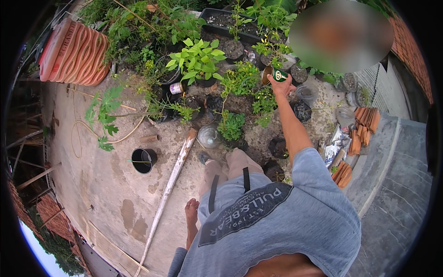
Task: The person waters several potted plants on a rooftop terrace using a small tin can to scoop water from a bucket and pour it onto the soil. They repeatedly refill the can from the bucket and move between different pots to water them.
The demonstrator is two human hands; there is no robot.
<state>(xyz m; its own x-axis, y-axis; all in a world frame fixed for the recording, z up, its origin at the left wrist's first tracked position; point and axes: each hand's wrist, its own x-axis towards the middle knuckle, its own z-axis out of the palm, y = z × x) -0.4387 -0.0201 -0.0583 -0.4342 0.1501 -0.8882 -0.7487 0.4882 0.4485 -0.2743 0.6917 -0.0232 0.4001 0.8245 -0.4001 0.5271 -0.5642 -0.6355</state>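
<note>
My right hand (282, 86) reaches forward at arm's length and grips a green drink can (277, 74), tipped sideways over a cluster of potted plants. A small leafy shrub (240, 79) stands just left of the can, and dark soil-filled pots (302, 111) sit below my arm. My left hand does not show anywhere in the head view. My grey shirt, my bent legs in beige trousers and a bare foot (191, 210) fill the lower middle.
Many green plants (196, 57) in pots crowd the far side of the concrete floor. An orange ribbed tank (74, 53) lies far left, with a black pot (143, 160), a long white pipe (168, 184), a yellow hose (87, 131), a clear jar (208, 137), and stacked clay tiles (364, 121) at right.
</note>
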